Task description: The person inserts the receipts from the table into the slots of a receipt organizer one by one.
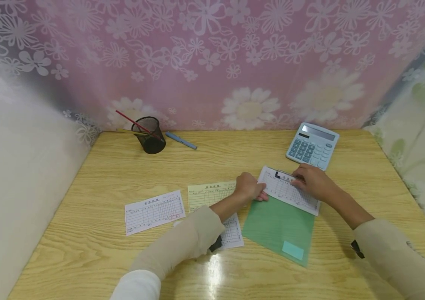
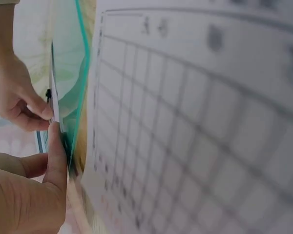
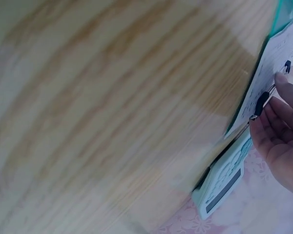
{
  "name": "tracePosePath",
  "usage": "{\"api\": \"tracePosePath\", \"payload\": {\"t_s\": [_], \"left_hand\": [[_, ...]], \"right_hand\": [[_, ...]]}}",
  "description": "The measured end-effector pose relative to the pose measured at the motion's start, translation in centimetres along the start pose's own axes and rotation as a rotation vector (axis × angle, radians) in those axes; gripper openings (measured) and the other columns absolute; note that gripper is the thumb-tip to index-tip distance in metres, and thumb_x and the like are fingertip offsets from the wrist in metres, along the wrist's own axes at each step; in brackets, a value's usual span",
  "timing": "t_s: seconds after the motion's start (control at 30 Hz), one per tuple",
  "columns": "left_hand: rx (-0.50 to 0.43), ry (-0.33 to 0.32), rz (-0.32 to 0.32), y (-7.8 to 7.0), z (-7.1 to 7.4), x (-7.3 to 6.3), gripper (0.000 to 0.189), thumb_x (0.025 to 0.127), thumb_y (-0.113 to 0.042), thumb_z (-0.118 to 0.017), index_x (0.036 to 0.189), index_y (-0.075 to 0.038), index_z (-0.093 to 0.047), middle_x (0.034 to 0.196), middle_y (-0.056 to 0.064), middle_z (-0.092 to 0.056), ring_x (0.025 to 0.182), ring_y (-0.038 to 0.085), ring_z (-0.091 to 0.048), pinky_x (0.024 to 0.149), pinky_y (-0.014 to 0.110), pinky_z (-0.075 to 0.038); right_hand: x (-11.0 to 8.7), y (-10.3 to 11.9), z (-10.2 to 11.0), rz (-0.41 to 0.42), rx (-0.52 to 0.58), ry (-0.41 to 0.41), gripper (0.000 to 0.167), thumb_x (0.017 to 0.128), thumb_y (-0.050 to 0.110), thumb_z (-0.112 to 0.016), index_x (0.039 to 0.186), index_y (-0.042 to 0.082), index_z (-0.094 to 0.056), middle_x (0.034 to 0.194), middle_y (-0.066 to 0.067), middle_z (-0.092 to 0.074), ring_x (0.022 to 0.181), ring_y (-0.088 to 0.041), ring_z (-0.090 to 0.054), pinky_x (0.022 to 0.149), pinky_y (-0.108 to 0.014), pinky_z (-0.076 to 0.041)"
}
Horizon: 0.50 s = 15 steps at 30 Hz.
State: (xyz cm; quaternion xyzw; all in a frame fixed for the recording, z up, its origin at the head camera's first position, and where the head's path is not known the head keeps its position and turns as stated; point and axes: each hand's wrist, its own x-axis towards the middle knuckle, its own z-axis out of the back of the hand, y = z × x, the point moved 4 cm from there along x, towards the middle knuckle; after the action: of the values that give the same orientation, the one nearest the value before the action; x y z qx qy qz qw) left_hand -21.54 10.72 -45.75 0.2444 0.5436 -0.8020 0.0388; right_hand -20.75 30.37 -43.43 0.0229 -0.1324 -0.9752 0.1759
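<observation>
A green translucent clipboard lies tilted on the table, with a white printed form across its top part. At its upper edge is a wire clip with black ends. My right hand pinches this clip between thumb and fingers. My left hand grips the left edge of the clipboard, one digit on the form's margin; part of its fingers is hidden. Left of it lie a yellow form, partly covered by my arm, and another white form below it.
Farther left lies a white form with a red stamp. A black mesh pen cup with pencils and a blue pen are at the back. A light blue calculator sits just behind my right hand. Curtains border the wooden table.
</observation>
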Motion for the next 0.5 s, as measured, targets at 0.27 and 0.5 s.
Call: {"api": "tracePosePath", "payload": {"t_s": [0.27, 0.5], "left_hand": [[0.0, 0.089, -0.117, 0.1, 4.7, -1.5, 0.018, 0.091, -0.01, -0.063, 0.092, 0.008, -0.067, 0.077, 0.016, -0.073, 0.072, 0.026, -0.073, 0.067, 0.029, -0.061], [0.041, 0.075, -0.132, 1.9, 11.7, -2.1, 0.026, 0.09, -0.014, -0.066, 0.104, 0.007, -0.058, 0.091, 0.019, -0.072, 0.084, 0.03, -0.072, 0.076, 0.035, -0.061]], "right_hand": [[0.1, -0.5, -0.2, -0.018, 0.02, -0.002, 0.028, 0.086, 0.02, -0.07, 0.102, -0.003, -0.067, 0.094, -0.012, -0.066, 0.085, -0.025, -0.063, 0.077, -0.045, -0.054], [0.1, -0.5, 0.0, -0.041, 0.041, 0.004, 0.028, 0.085, 0.021, -0.071, 0.102, -0.002, -0.068, 0.094, -0.012, -0.066, 0.084, -0.024, -0.063, 0.075, -0.044, -0.054]]}}
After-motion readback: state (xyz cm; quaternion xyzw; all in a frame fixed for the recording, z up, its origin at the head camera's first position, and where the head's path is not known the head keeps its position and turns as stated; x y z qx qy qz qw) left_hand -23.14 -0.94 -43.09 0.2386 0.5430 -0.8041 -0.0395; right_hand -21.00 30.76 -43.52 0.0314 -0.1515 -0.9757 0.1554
